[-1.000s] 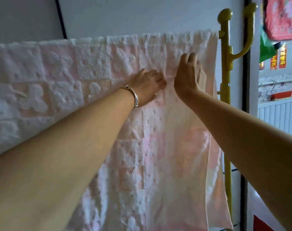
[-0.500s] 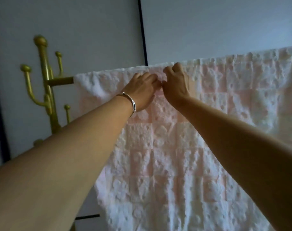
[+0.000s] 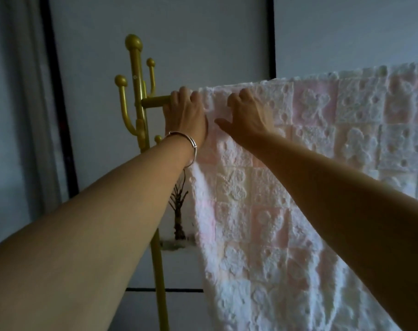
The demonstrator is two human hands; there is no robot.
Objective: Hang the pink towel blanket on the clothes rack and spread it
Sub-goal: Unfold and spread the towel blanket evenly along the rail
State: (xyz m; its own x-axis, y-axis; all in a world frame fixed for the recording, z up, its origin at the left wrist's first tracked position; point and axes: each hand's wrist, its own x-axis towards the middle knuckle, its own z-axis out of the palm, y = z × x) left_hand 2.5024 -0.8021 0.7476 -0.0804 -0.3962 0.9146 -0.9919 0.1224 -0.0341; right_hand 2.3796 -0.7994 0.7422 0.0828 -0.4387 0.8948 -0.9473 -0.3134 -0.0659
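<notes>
The pink and white towel blanket, with raised square patterns, hangs over the horizontal bar of the gold clothes rack and falls well below it. My left hand, a silver bracelet on its wrist, curls its fingers over the bar at the towel's left edge and grips that edge. Just to the right, my right hand lies flat on the towel, thumb spread and fingertips hooked over the top fold. A short bare stretch of bar shows left of the towel.
The rack's gold post with knobbed hooks stands left of the towel and runs down to the bottom edge of the view. Behind is a pale wall with dark vertical strips. A small bare-branch ornament sits low behind the rack.
Both hands have slid left along the bar, from the towel's right end to its left edge, and the view has turned left with them. The bare bar beside the post is shorter.
</notes>
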